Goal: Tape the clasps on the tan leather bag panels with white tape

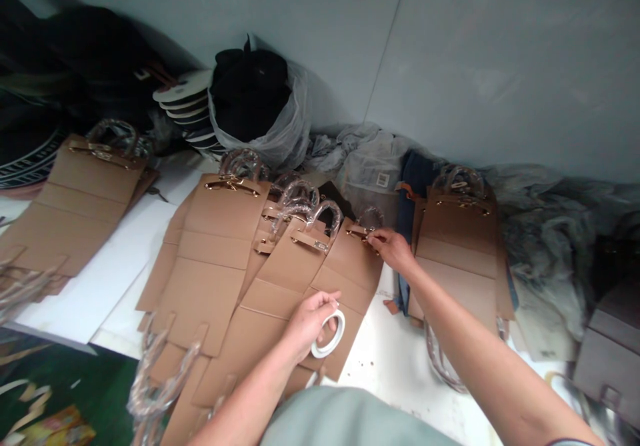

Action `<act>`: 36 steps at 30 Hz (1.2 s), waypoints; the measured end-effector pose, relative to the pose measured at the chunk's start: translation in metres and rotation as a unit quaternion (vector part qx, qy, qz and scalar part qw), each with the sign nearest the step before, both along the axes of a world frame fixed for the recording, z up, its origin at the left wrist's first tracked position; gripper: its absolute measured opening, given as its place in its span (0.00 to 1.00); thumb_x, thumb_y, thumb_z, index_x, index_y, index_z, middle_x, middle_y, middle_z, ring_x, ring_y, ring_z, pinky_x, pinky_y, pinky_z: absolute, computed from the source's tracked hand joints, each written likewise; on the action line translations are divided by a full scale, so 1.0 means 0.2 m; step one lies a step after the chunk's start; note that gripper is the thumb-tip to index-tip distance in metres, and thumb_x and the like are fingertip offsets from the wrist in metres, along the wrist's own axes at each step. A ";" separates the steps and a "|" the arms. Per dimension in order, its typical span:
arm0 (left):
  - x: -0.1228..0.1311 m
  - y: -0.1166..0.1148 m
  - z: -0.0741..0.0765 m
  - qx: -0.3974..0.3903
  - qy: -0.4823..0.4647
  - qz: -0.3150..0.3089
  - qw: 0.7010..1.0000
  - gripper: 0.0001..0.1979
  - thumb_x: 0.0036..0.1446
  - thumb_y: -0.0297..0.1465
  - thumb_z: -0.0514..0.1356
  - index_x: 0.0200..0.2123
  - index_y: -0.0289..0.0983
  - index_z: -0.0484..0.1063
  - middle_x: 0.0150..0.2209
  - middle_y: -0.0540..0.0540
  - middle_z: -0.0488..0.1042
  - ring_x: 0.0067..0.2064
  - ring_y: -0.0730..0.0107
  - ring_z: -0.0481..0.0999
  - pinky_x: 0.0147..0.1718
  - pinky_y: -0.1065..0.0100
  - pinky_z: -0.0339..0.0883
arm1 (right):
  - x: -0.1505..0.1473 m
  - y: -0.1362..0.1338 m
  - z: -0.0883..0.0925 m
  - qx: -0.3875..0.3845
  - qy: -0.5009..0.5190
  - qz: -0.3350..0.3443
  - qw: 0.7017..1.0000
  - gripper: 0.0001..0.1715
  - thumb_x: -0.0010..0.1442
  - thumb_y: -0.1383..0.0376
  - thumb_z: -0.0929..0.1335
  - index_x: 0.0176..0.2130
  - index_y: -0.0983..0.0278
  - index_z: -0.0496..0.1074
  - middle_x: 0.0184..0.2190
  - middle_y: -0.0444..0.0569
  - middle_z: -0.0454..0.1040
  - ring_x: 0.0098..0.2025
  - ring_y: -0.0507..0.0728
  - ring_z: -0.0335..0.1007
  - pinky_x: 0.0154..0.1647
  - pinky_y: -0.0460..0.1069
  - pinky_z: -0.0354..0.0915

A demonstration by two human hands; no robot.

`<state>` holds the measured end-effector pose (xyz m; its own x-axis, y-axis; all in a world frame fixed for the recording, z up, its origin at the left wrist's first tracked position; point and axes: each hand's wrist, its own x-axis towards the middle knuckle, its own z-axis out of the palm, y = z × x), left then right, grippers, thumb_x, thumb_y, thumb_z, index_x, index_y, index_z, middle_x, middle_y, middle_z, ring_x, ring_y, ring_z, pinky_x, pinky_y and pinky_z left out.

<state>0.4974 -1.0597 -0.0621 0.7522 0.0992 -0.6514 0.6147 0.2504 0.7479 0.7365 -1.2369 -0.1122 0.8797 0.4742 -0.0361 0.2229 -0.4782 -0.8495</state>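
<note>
My left hand is closed round a white roll of tape, held over a flat tan leather bag panel. My right hand reaches forward and pinches the gold clasp at the top edge of that panel, just below its plastic-wrapped handle. Several more tan panels with wrapped handles overlap to the left.
A stack of tan panels lies to the right, another far left, all on a white table. A plastic bag of black items, stacked discs and crumpled wrapping line the grey wall. A grey box sits far right.
</note>
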 end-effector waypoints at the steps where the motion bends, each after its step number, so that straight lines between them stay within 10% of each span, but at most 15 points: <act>1: 0.00 0.00 0.00 -0.001 0.000 0.000 1.000 0.11 0.58 0.38 0.61 0.31 0.35 0.69 0.63 0.34 0.70 0.18 0.87 0.64 0.13 0.76 0.47 | 0.01 0.00 -0.01 -0.004 0.014 0.003 1.000 0.17 0.59 0.53 0.67 0.35 0.61 0.79 0.32 0.48 0.78 0.37 0.60 0.73 0.37 0.50 0.65; 11: 0.00 0.01 -0.03 0.003 -0.009 -0.009 1.000 0.11 0.59 0.38 0.60 0.31 0.35 0.68 0.61 0.34 0.71 0.16 0.88 0.62 0.14 0.76 0.47 | 0.08 0.02 -0.06 -0.037 0.054 0.022 0.998 0.13 0.56 0.57 0.68 0.34 0.62 0.79 0.23 0.45 0.76 0.24 0.56 0.70 0.23 0.47 0.61; 25: 0.00 0.01 -0.02 -0.010 -0.008 0.000 1.000 0.11 0.57 0.38 0.62 0.31 0.35 0.70 0.62 0.34 0.71 0.17 0.88 0.63 0.14 0.76 0.48 | 0.06 0.06 -0.02 -0.108 -0.047 -0.059 0.991 0.07 0.50 0.61 0.73 0.30 0.60 0.72 0.26 0.44 0.74 0.29 0.56 0.69 0.29 0.48 0.59; 36: 0.00 0.02 -0.03 -0.014 -0.007 0.002 1.000 0.10 0.57 0.37 0.61 0.32 0.35 0.70 0.61 0.34 0.72 0.17 0.87 0.63 0.13 0.76 0.47 | 0.03 -0.02 0.00 -0.079 -0.127 0.105 0.983 0.11 0.64 0.63 0.67 0.42 0.58 0.80 0.40 0.49 0.77 0.43 0.58 0.72 0.44 0.50 0.64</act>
